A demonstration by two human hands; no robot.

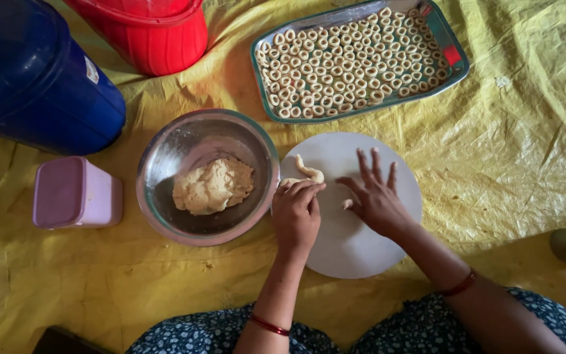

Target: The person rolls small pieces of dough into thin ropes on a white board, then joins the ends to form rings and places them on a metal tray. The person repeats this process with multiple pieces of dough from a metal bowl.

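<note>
My left hand [296,213] is curled at the left edge of a round white board [355,252], its fingertips closed on one end of a thin curved dough strip [309,172]. My right hand [375,193] lies flat on the board with fingers spread, palm down; a small bit of dough [347,204] peeks out beside the thumb. A steel bowl [165,164] holding a lump of pale dough [212,186] stands just left of the board.
A metal tray [456,69] filled with several small dough rings sits behind the board. A blue drum [34,78], a red bucket [152,36] and a pink lidded box [76,193] stand at left. Yellow sheeting [512,151] covers the floor.
</note>
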